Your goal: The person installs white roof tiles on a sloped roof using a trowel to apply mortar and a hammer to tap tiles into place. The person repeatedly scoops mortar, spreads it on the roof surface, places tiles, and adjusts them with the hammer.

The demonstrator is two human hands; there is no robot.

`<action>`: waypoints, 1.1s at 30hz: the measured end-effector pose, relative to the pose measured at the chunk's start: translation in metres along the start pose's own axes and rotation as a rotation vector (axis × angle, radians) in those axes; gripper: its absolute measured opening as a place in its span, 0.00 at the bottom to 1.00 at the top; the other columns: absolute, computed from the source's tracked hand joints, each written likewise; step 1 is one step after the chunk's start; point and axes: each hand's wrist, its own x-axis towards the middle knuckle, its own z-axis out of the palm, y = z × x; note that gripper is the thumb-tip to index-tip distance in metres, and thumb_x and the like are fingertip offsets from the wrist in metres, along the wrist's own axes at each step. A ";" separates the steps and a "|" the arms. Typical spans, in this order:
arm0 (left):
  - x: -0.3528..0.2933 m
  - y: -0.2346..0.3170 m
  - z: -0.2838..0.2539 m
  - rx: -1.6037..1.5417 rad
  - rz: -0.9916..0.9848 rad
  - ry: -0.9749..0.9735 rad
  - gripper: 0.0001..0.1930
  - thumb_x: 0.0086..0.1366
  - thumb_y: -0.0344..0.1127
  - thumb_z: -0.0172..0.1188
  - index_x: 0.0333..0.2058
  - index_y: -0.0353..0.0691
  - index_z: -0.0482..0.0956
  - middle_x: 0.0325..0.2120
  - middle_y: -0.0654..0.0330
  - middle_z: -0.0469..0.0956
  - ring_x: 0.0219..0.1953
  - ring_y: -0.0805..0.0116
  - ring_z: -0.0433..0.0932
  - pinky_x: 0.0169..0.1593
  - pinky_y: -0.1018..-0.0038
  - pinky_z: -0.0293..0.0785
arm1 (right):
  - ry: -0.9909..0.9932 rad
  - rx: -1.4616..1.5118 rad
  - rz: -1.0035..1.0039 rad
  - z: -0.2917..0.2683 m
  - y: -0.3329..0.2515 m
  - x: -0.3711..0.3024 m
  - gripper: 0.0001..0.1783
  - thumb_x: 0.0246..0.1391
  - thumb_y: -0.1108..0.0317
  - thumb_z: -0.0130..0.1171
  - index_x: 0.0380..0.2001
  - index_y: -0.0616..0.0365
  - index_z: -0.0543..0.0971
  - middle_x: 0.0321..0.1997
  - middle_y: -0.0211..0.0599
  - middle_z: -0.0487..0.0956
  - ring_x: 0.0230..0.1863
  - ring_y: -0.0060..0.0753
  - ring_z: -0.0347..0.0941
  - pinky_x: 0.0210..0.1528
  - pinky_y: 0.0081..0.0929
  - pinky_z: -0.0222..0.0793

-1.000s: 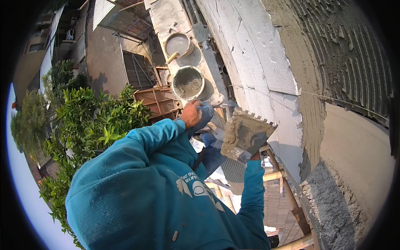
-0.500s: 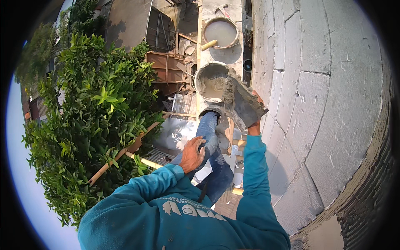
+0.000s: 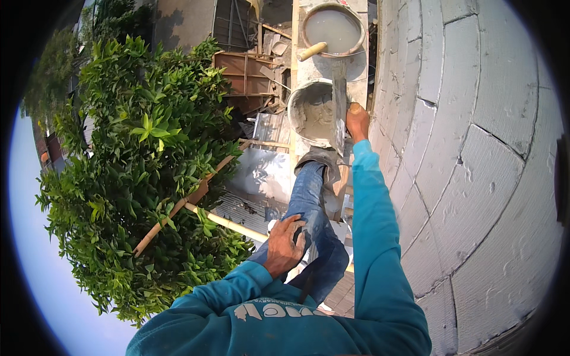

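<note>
My right hand (image 3: 357,121) grips a plastering trowel (image 3: 339,110), its flat grey blade turned nearly edge-on. The blade stands over the right side of a bucket (image 3: 291,111) holding wet grey mortar (image 3: 316,117). Whether blade and rim touch, I cannot tell. On the thigh of my blue jeans (image 3: 307,193) rests my left hand (image 3: 284,249), fingers spread and holding nothing.
Beyond the mortar stands another bucket (image 3: 305,35) of cloudy liquid, a pale cylindrical handle (image 3: 312,51) at its rim. A grey block wall (image 3: 454,118) rises close on the right. Leafy branches (image 3: 148,172) and bamboo poles (image 3: 225,223) lie left of the narrow plank (image 3: 356,77).
My right hand has moved away from me, bringing the trowel upright over the mortar bucket. The mortar heaped on the blade no longer shows. My left hand stays on my leg.
</note>
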 end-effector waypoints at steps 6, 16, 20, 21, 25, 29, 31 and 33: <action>0.000 0.008 0.000 0.040 -0.007 0.029 0.17 0.58 0.30 0.60 0.48 0.42 0.78 0.53 0.54 0.76 0.57 0.52 0.72 0.66 0.50 0.58 | -0.079 0.160 0.078 -0.003 -0.116 0.052 0.29 0.49 0.62 0.61 0.51 0.71 0.70 0.41 0.59 0.81 0.42 0.52 0.81 0.45 0.42 0.75; 0.008 0.001 0.001 0.140 -0.001 0.025 0.19 0.57 0.32 0.62 0.49 0.44 0.78 0.56 0.57 0.73 0.55 0.50 0.73 0.66 0.51 0.58 | 0.044 0.604 -0.208 0.040 -0.150 0.138 0.44 0.50 0.67 0.56 0.68 0.69 0.52 0.55 0.58 0.75 0.54 0.45 0.77 0.53 0.33 0.74; 0.018 0.017 -0.009 0.141 0.042 -0.012 0.17 0.57 0.32 0.61 0.47 0.43 0.78 0.55 0.54 0.74 0.55 0.48 0.72 0.67 0.50 0.57 | 0.113 1.014 -0.360 0.031 -0.115 0.114 0.41 0.52 0.76 0.54 0.69 0.61 0.54 0.66 0.57 0.65 0.62 0.47 0.70 0.56 0.32 0.72; 0.016 0.019 -0.010 0.141 0.040 -0.003 0.17 0.57 0.31 0.61 0.47 0.43 0.78 0.54 0.53 0.75 0.55 0.48 0.73 0.67 0.50 0.57 | 0.064 1.050 -0.373 0.029 -0.111 0.090 0.40 0.52 0.77 0.54 0.69 0.60 0.54 0.66 0.57 0.64 0.62 0.47 0.70 0.56 0.31 0.72; 0.015 0.014 -0.005 0.162 0.110 -0.002 0.16 0.58 0.33 0.60 0.47 0.43 0.78 0.55 0.53 0.74 0.57 0.48 0.71 0.66 0.50 0.57 | -0.031 1.191 -0.114 0.004 -0.062 0.004 0.40 0.55 0.73 0.58 0.69 0.57 0.54 0.65 0.55 0.65 0.56 0.46 0.74 0.54 0.34 0.75; 0.020 0.018 -0.006 0.119 0.173 -0.033 0.17 0.59 0.33 0.58 0.49 0.40 0.77 0.55 0.52 0.73 0.58 0.47 0.69 0.68 0.49 0.53 | -0.019 1.071 0.161 -0.014 0.017 -0.094 0.37 0.56 0.73 0.57 0.68 0.57 0.55 0.56 0.54 0.74 0.43 0.42 0.81 0.42 0.33 0.79; 0.020 0.020 0.000 0.107 0.267 -0.010 0.18 0.59 0.33 0.58 0.49 0.39 0.76 0.53 0.51 0.74 0.56 0.46 0.70 0.65 0.50 0.56 | 0.018 1.036 0.315 -0.037 0.047 -0.157 0.35 0.57 0.73 0.55 0.67 0.58 0.57 0.54 0.53 0.75 0.40 0.40 0.81 0.38 0.30 0.80; 0.021 0.027 0.001 0.106 0.350 -0.024 0.18 0.59 0.33 0.57 0.49 0.38 0.75 0.51 0.50 0.74 0.54 0.46 0.70 0.63 0.51 0.58 | 0.064 0.939 0.476 -0.052 0.081 -0.209 0.32 0.59 0.71 0.54 0.66 0.57 0.59 0.49 0.49 0.78 0.37 0.37 0.82 0.33 0.28 0.79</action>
